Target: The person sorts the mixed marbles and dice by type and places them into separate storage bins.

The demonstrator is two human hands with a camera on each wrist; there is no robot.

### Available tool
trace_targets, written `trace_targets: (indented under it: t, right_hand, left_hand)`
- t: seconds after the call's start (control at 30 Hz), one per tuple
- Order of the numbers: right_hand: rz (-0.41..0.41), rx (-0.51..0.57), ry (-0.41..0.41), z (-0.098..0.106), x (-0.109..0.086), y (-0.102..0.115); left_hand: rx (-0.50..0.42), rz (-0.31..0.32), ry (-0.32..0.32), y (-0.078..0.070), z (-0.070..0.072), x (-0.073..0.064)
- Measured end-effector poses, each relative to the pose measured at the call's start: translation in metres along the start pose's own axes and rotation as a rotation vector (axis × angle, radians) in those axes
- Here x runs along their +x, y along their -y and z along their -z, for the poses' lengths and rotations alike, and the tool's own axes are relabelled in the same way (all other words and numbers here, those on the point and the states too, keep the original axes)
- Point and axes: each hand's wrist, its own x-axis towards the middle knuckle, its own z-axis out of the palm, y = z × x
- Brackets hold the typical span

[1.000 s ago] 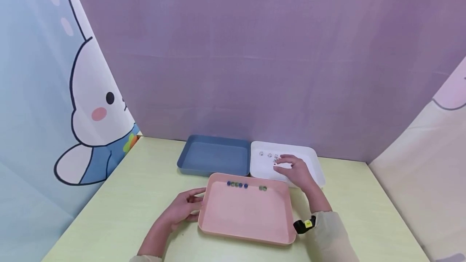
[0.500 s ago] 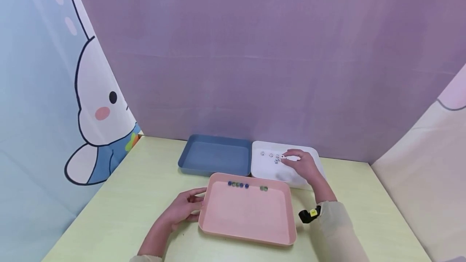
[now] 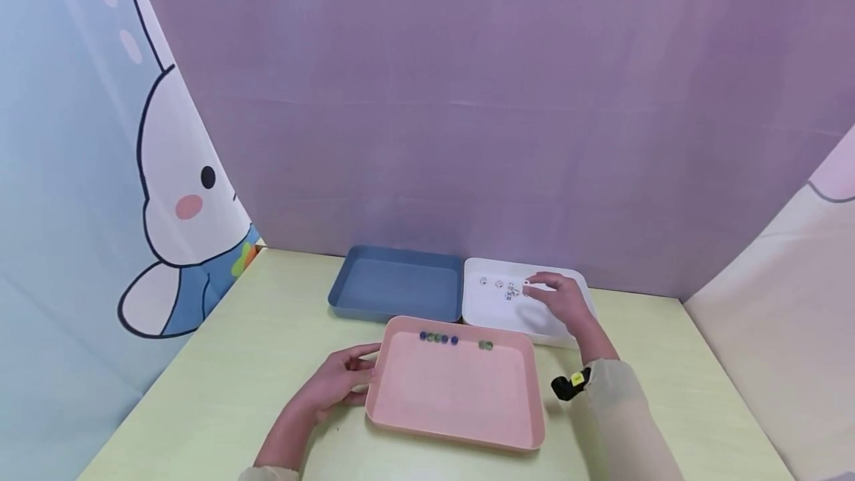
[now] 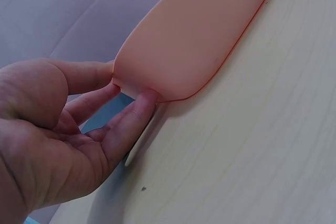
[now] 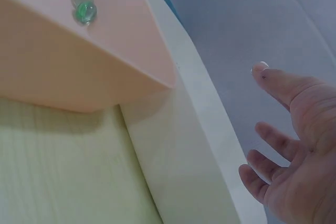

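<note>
Right grip (image 3: 565, 304): narrow, thumb and forefinger seem to pinch one die (image 3: 526, 284).
Pinched die: over the white tray (image 3: 487, 310), just right of the dice cluster (image 3: 511, 291). Can't tell if it touches the tray floor.
Loose dice (image 3: 499, 284): two, further left, apart from each other, roughly in line with the cluster.
Key relation: from the right grip, the other visible dice lie left, so anything done toward them runs leftward.
Long axis: none on a die; the white tray's runs roughly left-right.
Left grip (image 3: 334, 383): fingers fairly straight, touching the left end of the pink tray (image 3: 461, 399), well apart from the dice.
Nearer hand: right, clearly.
Marbles (image 3: 437, 338): in the pink tray, along its far wall.
Blue tray (image 3: 401, 288): left of the white one.
</note>
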Motion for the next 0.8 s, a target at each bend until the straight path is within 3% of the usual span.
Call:
trace_targets:
  t: [0.33, 0.8]
  right_hand:
    - [-0.015, 0.051, -0.004, -0.003, 0.005, -0.005]
    - [-0.091, 0.033, -0.010, -0.007, 0.007, -0.011]
  left_hand:
    - [-0.009, -0.008, 0.002, 0.003, 0.001, 0.000]
    - [-0.015, 0.006, 0.016, 0.001, 0.001, -0.003]
